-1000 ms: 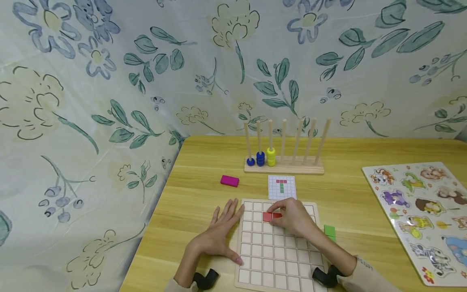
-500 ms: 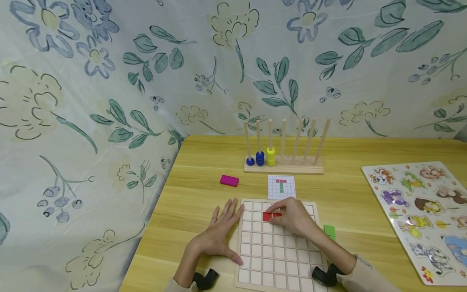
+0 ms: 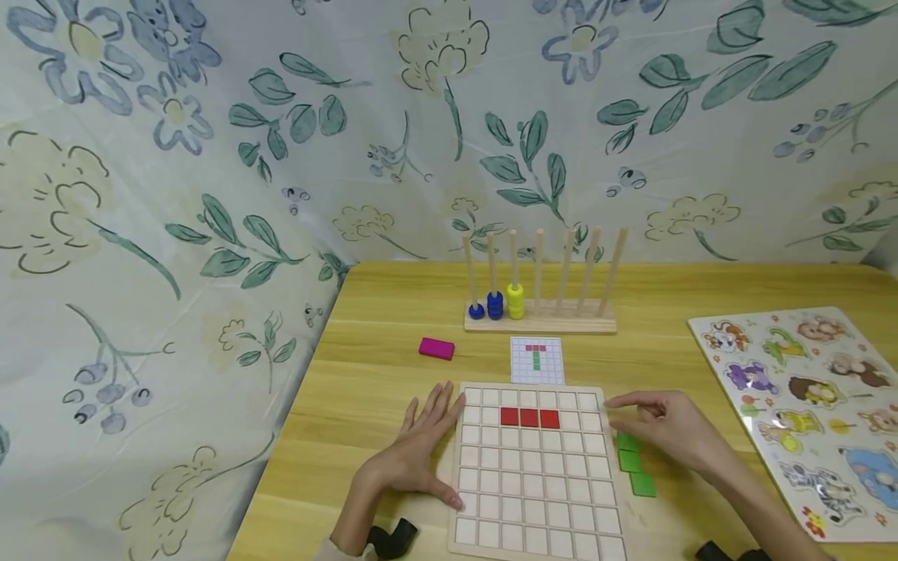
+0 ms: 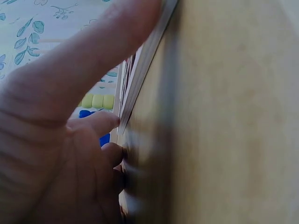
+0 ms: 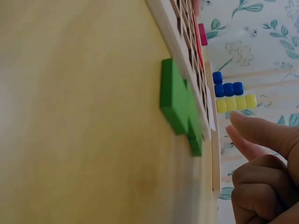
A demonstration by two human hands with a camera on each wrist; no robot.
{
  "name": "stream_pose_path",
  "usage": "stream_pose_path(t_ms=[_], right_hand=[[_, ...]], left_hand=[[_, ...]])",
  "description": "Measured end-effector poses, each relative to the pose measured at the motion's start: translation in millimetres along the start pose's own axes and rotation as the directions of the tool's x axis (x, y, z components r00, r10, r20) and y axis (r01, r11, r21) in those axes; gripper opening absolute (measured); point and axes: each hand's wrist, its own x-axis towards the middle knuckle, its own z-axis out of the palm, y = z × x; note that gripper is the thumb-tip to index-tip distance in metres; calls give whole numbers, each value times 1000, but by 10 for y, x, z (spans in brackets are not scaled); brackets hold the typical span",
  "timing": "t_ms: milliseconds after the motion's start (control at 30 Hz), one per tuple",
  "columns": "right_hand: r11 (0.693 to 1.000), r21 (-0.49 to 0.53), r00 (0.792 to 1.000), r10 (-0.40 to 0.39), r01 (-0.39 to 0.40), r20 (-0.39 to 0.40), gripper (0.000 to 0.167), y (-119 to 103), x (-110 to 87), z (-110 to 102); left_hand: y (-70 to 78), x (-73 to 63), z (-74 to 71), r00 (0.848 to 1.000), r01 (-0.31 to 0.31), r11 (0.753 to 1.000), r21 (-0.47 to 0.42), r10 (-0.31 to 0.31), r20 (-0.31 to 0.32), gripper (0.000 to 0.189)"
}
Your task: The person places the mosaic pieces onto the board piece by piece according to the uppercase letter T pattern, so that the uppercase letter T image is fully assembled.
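Note:
A wooden grid board [image 3: 532,483] lies flat, with three red tiles [image 3: 529,418] side by side in one of its upper rows. My left hand [image 3: 414,460] rests at the board's left edge, fingers spread, thumb and index fingertip touching the rim. Off the right edge is my right hand [image 3: 677,428], above the table, thumb and index finger apart with nothing between them and the other fingers bent. Just below its fingertips lie several green tiles [image 3: 630,460], the upper one partly covered by the hand. The right wrist view shows these green tiles [image 5: 174,98] beside the board's edge.
Behind the board lies a pattern card [image 3: 536,361] with a red and green T. Farther back stands a peg rack [image 3: 561,319] with blue and yellow beads. A magenta block [image 3: 436,348] sits at the back left, and an animal puzzle board [image 3: 765,405] lies at the right.
My right hand has left the red tiles and moved right, to beside the board near the green tiles. Three red tiles are now uncovered. My left hand has stayed in place.

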Motion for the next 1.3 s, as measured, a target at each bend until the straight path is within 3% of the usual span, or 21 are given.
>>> stream_pose_path(t_ms=[167, 333, 900, 1300], right_hand=[[998, -60, 999, 15, -18, -44, 39, 246, -150, -89], [998, -58, 999, 25, -28, -46, 40, 348, -219, -133], [996, -45, 997, 77, -75, 22, 36, 312, -176, -92], [996, -32, 997, 80, -79, 17, 40, 334, -171, -129]], left_hand=[[-6, -17, 0, 1000, 0, 1000, -3, 0, -3, 149], [-11, -17, 3, 1000, 1, 1000, -10, -1, -4, 149], [-17, 10, -4, 1000, 19, 1000, -18, -19, 9, 149], [-21, 2, -3, 1000, 11, 1000, -20, -11, 9, 149]])
